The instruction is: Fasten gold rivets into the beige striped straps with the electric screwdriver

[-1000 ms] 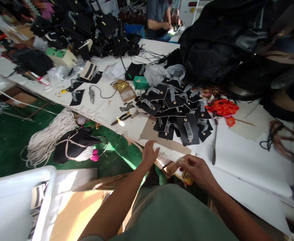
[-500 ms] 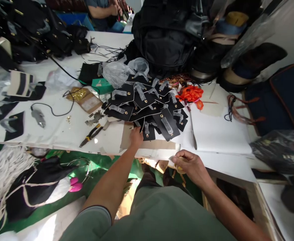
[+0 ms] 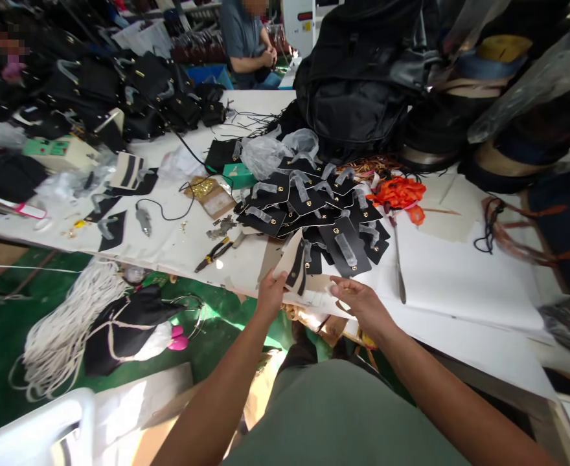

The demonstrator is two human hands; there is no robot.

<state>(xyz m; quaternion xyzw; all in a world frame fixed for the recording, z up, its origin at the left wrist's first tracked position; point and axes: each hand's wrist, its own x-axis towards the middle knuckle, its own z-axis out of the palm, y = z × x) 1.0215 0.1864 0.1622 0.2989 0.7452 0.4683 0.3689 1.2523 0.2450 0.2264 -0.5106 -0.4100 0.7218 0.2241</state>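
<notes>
My left hand point(image 3: 271, 296) pinches a flat bag piece point(image 3: 292, 266) by its lower end, tilted up so its beige back with dark stripes shows. My right hand point(image 3: 363, 303) is close by on the right, thumb and fingers pressed together on a small whitish bit point(image 3: 331, 289) whose kind I cannot make out. Just beyond both hands lies a heap of black bag pieces point(image 3: 346, 243) with gold-coloured metal fittings and cloudy plastic wrapping. Brown cardboard point(image 3: 268, 255) lies partly under the heap.
Left of the heap are yellow-and-black pliers point(image 3: 214, 254), a box of gold fittings point(image 3: 210, 195) and a corded grey tool point(image 3: 144, 221). An orange bundle point(image 3: 399, 193) and a long metal tool point(image 3: 399, 265) lie right. A black backpack point(image 3: 353, 84) stands behind; a person point(image 3: 249, 45) is beyond.
My left hand has drawn a bag piece from the heap toward me and turned its striped back up. My right hand stays pinched near the table edge. The view has tilted up and shifted left.
</notes>
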